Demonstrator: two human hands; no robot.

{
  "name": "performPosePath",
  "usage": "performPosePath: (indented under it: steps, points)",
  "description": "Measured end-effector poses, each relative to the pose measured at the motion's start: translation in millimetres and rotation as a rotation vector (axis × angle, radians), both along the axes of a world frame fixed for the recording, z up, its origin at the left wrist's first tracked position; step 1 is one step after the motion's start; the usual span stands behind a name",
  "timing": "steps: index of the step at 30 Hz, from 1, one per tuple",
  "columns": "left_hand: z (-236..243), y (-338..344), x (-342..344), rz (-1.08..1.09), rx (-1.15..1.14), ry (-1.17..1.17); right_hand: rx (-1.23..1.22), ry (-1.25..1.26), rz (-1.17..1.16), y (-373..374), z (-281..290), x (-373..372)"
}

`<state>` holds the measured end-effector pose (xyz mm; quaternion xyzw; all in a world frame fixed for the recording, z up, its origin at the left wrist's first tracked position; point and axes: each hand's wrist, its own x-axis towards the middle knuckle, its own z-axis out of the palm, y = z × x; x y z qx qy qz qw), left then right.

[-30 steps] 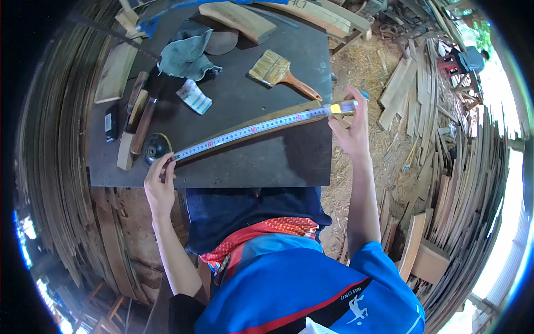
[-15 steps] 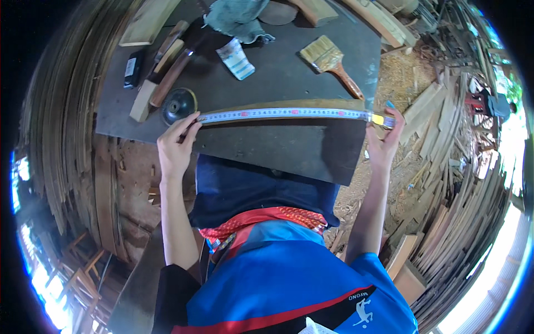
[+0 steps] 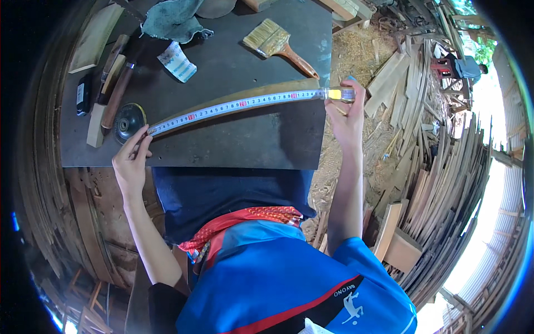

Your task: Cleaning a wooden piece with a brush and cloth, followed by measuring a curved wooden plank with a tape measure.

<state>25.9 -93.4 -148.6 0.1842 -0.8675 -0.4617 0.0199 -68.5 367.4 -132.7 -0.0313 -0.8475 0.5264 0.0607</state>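
A tape measure [image 3: 222, 107] is drawn out along a thin curved strip of wood [image 3: 261, 89] on the dark tabletop. My left hand [image 3: 131, 156] pinches the tape's end at the strip's left tip, beside a round black disc [image 3: 129, 122]. Around the tape's yellow and clear case [image 3: 340, 94] my right hand [image 3: 347, 114] is closed, out past the table's right edge. The blade lies over much of the strip, whose far edge shows behind it.
On the dark table [image 3: 233, 142] lie a wide paintbrush [image 3: 278, 44], a crumpled paper piece [image 3: 177, 61], a grey cloth [image 3: 172, 19], wood-handled tools [image 3: 117, 83] and a small black box [image 3: 83, 94]. Stacked planks [image 3: 439, 189] stand at the right. Far right, a person [image 3: 466, 68] is visible.
The whole view has shifted, so table, tape and hands appear farther left. Both hands keep their hold, with the tape still stretched along the strip.
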Motion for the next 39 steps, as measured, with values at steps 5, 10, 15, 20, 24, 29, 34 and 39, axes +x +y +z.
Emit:
performPosePath:
  steps: [5,10,15,20,24,29,34,39]
  points:
    - [-1.3,2.1,2.0,0.018,0.032,-0.003,-0.014,-0.081,-0.023,-3.8,13.7,0.6]
    - [-0.1,3.0,3.2,0.021,0.003,-0.034,0.058,-0.003,0.046,0.4,8.8,-1.9]
    - [0.2,5.4,1.4,0.026,-0.03,0.001,0.017,-0.031,0.032,2.3,5.5,-1.3]
    - [-7.4,6.9,3.3,-0.037,-0.152,0.174,0.151,-0.035,0.051,11.1,21.0,-5.3]
    - [-10.6,7.5,9.2,-0.018,-0.184,0.214,0.408,0.136,0.18,21.6,24.3,-4.0]
    - [-15.5,9.2,9.8,-0.038,-0.242,0.281,0.397,0.214,0.138,22.6,0.0,9.1]
    - [-14.6,9.5,11.4,-0.043,-0.272,0.256,0.421,0.268,0.098,19.8,-0.5,9.2]
    - [-18.5,4.5,13.2,-0.026,-0.258,0.29,0.393,0.224,0.145,17.7,6.5,3.4]
